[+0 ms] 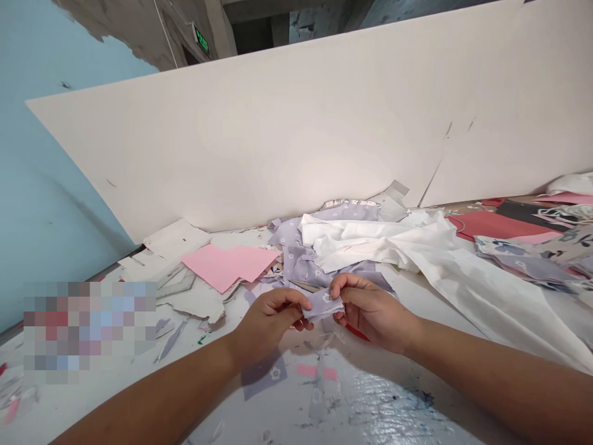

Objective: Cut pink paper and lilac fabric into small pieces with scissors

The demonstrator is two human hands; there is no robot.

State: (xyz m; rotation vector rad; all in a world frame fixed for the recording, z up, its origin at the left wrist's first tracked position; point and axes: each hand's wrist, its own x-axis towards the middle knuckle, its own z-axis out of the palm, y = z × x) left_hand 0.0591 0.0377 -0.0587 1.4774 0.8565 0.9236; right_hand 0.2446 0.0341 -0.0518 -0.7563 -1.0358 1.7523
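Note:
A small folded piece of lilac fabric (319, 304) with white flowers is stretched between my two hands above the table. My left hand (273, 315) pinches its left end between thumb and fingers. Its right end is gripped by the fingers of my right hand (370, 309). Just behind the cloth a pointed metal blade (306, 285) shows, and a red part (356, 332) sticks out below my right hand; I cannot tell whether they lie on the table or are held. Under my left wrist lies a flat lilac flowered scrap (264, 378).
White cloth (370, 238) drapes over crumpled lilac flowered fabric (301, 262) behind my hands. Pink sheet material (227, 262) and white offcuts (176, 238) lie left. Red sheet material (495, 225) and flowered pieces (519, 266) lie right. A pale board (301, 136) stands along the back.

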